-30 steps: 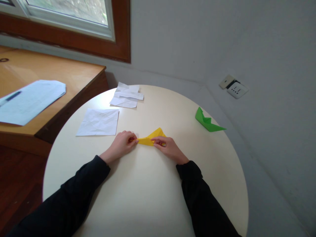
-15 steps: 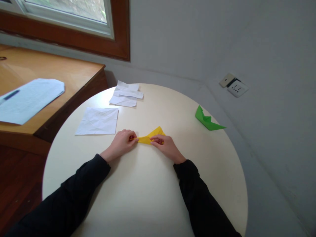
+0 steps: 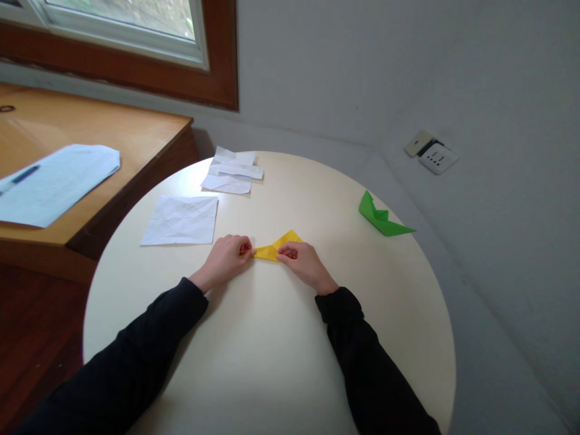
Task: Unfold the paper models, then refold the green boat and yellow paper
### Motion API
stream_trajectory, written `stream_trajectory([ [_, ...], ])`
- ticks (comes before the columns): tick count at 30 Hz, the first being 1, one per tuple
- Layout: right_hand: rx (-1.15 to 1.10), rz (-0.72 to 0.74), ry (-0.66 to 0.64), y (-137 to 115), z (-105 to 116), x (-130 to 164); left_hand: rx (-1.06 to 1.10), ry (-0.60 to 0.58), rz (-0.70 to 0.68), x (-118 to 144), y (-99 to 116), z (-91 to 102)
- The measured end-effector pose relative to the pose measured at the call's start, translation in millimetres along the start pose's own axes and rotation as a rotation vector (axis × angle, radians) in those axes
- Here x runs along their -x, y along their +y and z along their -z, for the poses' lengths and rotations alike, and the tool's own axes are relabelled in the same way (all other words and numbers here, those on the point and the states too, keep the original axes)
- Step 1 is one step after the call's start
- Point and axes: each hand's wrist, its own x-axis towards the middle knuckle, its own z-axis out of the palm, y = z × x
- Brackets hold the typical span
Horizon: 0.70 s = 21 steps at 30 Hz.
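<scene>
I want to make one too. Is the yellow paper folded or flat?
Folded: the yellow paper is a narrow pointed shape, not a flat sheet.

Folded yellow paper [image 3: 272,249], flat on table, pinched at both ends

Round cream table [image 3: 281,362] stands in a grey-walled corner; wooden desk [image 3: 90,139] to its left, wood-framed window [image 3: 136,36] above, wall socket [image 3: 432,154] at right
</scene>
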Motion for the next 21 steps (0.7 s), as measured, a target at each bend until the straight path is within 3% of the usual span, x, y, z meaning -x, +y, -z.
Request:
stream_trajectory([
  [6,-0.001,-0.009,-0.013,-1,2,-2,-0.019,-0.044,0.059,-5,2,1.1],
  [10,0.004,-0.038,-0.009,-4,2,-2,0.022,0.020,0.052,-2,1,-2.4],
  [15,0.037,-0.074,-0.042,-8,4,-6,-0.047,0.268,-0.182,12,2,-12.9],
  [18,0.086,-0.066,-0.072,-10,6,-9,-0.095,0.261,-0.418,20,4,-21.6],
  [21,0.127,-0.049,-0.095,-10,7,-11,-0.120,0.213,-0.505,28,7,-31.9],
])
